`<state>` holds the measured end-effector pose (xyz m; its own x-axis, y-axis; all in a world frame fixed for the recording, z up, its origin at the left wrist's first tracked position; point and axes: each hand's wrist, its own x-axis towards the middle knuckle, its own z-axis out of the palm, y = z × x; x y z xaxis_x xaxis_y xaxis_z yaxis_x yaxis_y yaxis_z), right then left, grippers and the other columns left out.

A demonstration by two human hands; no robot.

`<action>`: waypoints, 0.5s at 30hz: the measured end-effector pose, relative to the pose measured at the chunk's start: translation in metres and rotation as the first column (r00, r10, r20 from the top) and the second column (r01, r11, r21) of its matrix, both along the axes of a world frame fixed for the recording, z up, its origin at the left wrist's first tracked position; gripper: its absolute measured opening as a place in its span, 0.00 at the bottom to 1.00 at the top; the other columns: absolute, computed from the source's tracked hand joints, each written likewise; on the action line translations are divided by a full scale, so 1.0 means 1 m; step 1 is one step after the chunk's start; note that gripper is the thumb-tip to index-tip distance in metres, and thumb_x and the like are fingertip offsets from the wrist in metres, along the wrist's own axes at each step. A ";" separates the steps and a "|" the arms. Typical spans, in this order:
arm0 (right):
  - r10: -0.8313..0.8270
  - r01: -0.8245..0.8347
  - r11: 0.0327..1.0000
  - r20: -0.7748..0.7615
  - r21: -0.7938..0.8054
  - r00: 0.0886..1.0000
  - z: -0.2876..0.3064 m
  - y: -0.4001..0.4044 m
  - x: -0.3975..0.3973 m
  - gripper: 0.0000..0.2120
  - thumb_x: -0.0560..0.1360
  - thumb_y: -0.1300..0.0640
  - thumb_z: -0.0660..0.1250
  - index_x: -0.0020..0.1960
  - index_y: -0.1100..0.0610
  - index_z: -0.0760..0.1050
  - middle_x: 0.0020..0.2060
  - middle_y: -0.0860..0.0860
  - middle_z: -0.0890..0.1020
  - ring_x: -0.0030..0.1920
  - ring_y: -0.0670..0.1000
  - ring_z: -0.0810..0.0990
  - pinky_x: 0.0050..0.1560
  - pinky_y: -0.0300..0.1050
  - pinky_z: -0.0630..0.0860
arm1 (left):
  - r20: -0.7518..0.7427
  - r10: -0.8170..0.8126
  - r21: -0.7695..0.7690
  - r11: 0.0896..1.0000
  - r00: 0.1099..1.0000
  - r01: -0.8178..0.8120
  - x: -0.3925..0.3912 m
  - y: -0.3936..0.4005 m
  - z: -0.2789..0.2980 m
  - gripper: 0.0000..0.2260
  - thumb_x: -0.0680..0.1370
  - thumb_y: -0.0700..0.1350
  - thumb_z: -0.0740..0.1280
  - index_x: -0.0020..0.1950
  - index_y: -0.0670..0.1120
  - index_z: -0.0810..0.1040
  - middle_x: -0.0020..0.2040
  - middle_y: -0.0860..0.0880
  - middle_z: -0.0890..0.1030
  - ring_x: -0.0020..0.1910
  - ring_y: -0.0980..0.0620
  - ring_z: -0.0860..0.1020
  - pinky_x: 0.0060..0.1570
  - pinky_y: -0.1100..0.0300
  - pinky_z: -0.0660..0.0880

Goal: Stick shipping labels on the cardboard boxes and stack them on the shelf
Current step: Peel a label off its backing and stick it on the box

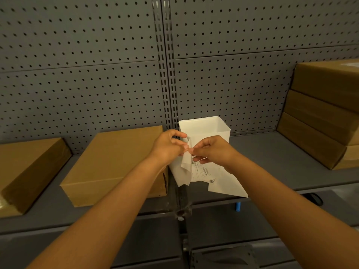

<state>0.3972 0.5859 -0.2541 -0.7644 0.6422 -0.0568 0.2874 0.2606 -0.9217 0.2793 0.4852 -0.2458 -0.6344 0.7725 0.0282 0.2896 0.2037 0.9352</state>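
peeling the backing off a shipping label (204, 171), above the shelf (272, 162) edge.

left hand (169, 146) and right hand (213, 150) close together, both pinching the label, with the loose backing strip (185, 167) hanging under the left fingers. white bin (206, 126) just behind; unlabelled cardboard box (114, 162) just left of the left hand, stacked boxes (318, 117) far right. next, probably: free the backing fully, then lay the label flat on the near box.

A white shipping label (202, 171) with small print hangs at frame centre, its backing sheet (185, 169) curling off. Plain brown cardboard boxes lie flat on the grey shelf (272, 164): one centre-left (114, 164), one at far left (29, 171), and a stack of three (320, 117) at right.
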 end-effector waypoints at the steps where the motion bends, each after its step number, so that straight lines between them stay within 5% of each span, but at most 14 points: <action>1: -0.002 0.002 1.000 0.003 0.001 1.000 0.000 0.000 0.000 0.07 0.72 0.55 0.72 0.46 0.59 0.81 0.44 0.54 0.84 0.41 0.49 0.84 0.43 0.40 0.80 | -0.012 0.001 -0.004 1.000 1.000 -0.001 0.000 0.000 0.000 0.13 0.74 0.35 0.70 0.57 0.45 0.77 0.46 0.44 0.84 0.49 0.48 0.82 0.50 0.55 0.80; 9: -0.010 0.010 1.000 0.008 0.002 1.000 0.001 -0.001 0.000 0.04 0.74 0.59 0.70 0.47 0.59 0.80 0.42 0.50 0.82 0.37 0.47 0.83 0.38 0.36 0.79 | -0.045 0.012 -0.009 1.000 0.999 -0.013 -0.001 -0.004 0.000 0.13 0.75 0.35 0.69 0.56 0.47 0.77 0.45 0.45 0.84 0.49 0.49 0.81 0.50 0.56 0.79; 15: -0.036 0.035 0.999 0.026 0.027 0.999 0.002 0.005 0.005 0.05 0.74 0.59 0.69 0.47 0.60 0.80 0.44 0.51 0.82 0.41 0.49 0.81 0.43 0.41 0.80 | -0.118 0.045 -0.037 0.998 0.992 -0.050 -0.006 -0.007 0.002 0.09 0.75 0.36 0.69 0.52 0.47 0.77 0.44 0.46 0.83 0.47 0.49 0.81 0.46 0.55 0.78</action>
